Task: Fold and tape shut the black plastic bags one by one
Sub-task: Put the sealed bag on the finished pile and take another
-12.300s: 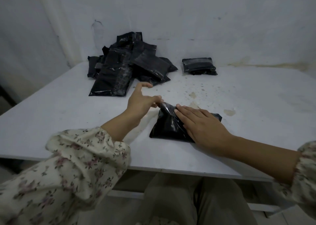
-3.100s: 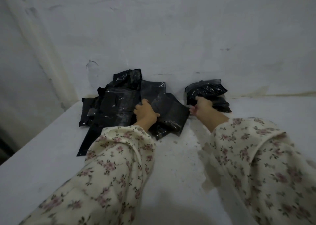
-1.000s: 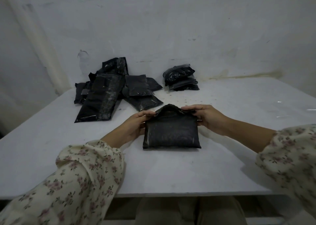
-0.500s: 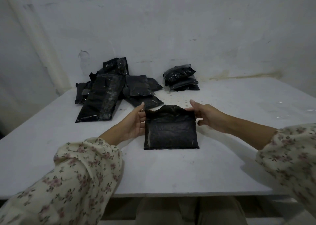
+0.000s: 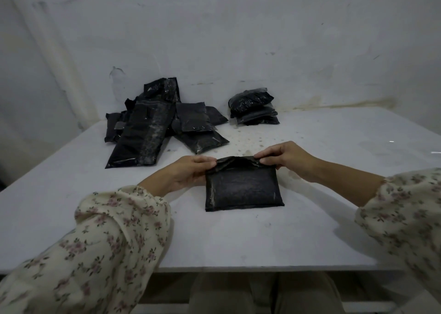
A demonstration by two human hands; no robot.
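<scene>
A filled black plastic bag [image 5: 243, 189] lies flat on the white table [image 5: 214, 242] in front of me, its open top flap turned toward the far side. My left hand [image 5: 188, 173] pinches the flap's left corner. My right hand [image 5: 284, 157] pinches the right corner, fingers curled over the edge. The flap is rumpled and lifted slightly between the two hands. No tape shows on this bag.
A loose heap of unfolded black bags [image 5: 155, 132] lies at the back left. A small stack of folded black bags [image 5: 254, 108] sits at the back middle against the white wall. Stains dot the table near the bags. My knees show under the front edge.
Both hands have closed onto the top corners of the bag's flap; half a second ago their fingers were spread beside it. The bag itself has stayed in place.
</scene>
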